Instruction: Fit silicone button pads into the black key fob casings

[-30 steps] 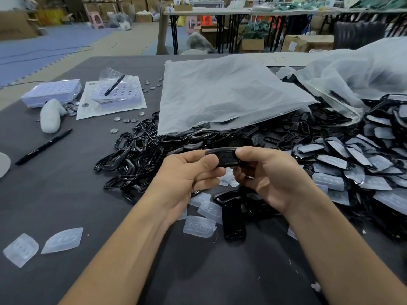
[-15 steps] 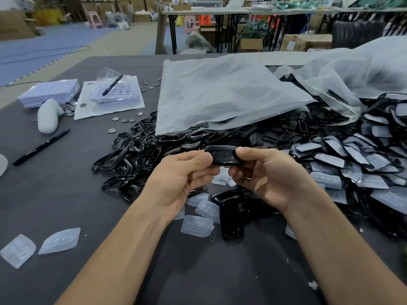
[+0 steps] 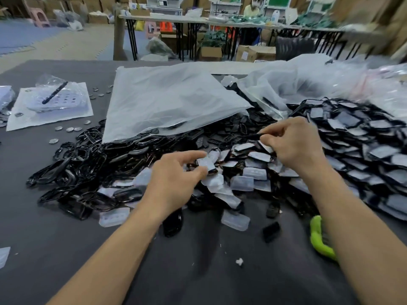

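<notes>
We use the big white bag (image 3: 167,102) as our mark. It lies flat on the dark grey worktop (image 3: 66,249). In front of the bag, nearer to us, we see the left hand (image 3: 176,179). Its thumb and fingers are curled and pinch a black casing (image 3: 211,171) with a pale pad (image 3: 204,162) on its top side. The right hand (image 3: 293,142) is in front of the bag's right corner. Its fingers are bent in tight and pinch a thin black piece (image 3: 253,135) by one end; we cannot tell what part it is.

Under the bag's front edge and to its left front lies a heap of black frames (image 3: 77,164). Right of the bag lies a big pile of casings (image 3: 356,150) with pale pads on them. Loose silicone pads (image 3: 242,182) lie in front of the bag, between the hands and nearer to us. Little round silver discs (image 3: 70,129) lie just left of the bag. Further left of the bag a black pen (image 3: 55,93) rests on a clear packet (image 3: 66,100). A bright green thing (image 3: 319,238) lies far in front of the bag's right corner, partly hidden by the right arm (image 3: 363,238)
</notes>
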A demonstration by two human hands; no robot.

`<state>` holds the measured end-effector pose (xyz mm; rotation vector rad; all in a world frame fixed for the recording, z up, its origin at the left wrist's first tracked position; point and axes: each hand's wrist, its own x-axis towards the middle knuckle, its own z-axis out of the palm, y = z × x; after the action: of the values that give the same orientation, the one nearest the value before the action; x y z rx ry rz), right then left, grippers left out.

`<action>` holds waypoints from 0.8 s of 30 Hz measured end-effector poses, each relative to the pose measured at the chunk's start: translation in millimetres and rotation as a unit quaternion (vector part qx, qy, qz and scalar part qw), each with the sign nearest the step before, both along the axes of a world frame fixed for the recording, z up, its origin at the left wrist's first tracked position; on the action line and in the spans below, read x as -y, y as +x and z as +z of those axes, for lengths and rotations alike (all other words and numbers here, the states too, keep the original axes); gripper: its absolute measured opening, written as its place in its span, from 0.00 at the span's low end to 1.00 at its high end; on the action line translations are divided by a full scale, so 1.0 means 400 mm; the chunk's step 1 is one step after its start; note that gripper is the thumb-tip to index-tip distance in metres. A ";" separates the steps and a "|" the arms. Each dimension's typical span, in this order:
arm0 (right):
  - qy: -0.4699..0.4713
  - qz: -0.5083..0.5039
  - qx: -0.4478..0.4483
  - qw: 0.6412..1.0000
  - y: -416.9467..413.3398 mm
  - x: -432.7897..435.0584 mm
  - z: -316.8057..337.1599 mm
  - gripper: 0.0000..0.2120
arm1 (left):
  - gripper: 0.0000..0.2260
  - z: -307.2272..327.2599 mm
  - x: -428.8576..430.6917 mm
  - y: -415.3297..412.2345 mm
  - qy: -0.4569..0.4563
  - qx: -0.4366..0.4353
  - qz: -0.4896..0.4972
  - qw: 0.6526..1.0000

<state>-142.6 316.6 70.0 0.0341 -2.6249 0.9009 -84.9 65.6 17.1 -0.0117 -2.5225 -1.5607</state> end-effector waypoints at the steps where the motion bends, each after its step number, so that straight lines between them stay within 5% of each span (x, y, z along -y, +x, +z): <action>1: 0.052 -0.024 -0.011 0.998 -0.003 -0.029 -0.001 0.05 | 0.13 0.005 -0.026 -0.011 -0.039 -0.007 -0.010 0.999; 5: 0.211 -0.069 0.035 0.974 -0.009 -0.090 -0.032 0.07 | 0.21 0.007 -0.096 -0.065 -0.178 0.008 -0.030 0.984; 15: 0.070 -0.008 0.020 0.997 -0.016 -0.035 -0.029 0.10 | 0.22 0.001 -0.050 -0.086 -0.168 -0.002 0.040 0.985; 24: 0.085 0.106 0.136 0.981 -0.154 0.190 -0.046 0.16 | 0.26 0.013 0.154 -0.063 -0.275 0.017 0.115 0.954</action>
<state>-204.1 240.6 51.6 0.2579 -2.9935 0.7917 -110.0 3.9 22.2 0.2283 -2.7752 -0.7468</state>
